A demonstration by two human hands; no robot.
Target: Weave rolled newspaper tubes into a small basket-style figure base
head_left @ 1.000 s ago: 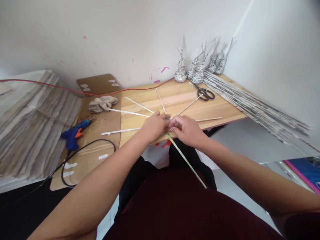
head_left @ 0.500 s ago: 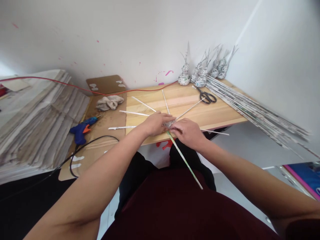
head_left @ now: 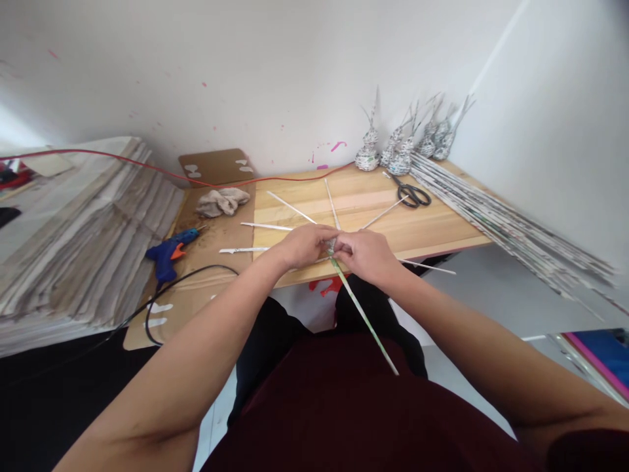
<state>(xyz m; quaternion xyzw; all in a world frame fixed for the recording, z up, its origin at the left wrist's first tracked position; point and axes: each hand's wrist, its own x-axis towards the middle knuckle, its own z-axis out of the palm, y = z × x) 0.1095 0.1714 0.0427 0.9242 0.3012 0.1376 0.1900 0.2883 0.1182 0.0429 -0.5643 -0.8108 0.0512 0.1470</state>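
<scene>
Rolled-paper sticks [head_left: 293, 207] fan out like spokes from a small woven paper centre [head_left: 331, 246] at the table's front edge. My left hand [head_left: 308, 244] grips this centre from the left, with its fingers bent over the top. Close against it, my right hand [head_left: 368, 255] is closed in a pinch at the right side of the weave, apparently on a paper strip; its fingertips hide most of it. One green-and-white paper stick [head_left: 363, 313] runs from between the hands down toward my lap.
Black scissors [head_left: 413, 195] lie behind a bundle end of long paper sticks [head_left: 501, 226] at right. Small woven gourd shapes [head_left: 367, 156] stand by the wall. To the left are a blue glue gun [head_left: 170, 254] with its cord, a crumpled cloth [head_left: 223, 202] and stacked newspapers [head_left: 93, 242].
My right hand has moved slightly left and over the woven centre, and its fingers now meet those of my left hand. The whole view has shifted a little.
</scene>
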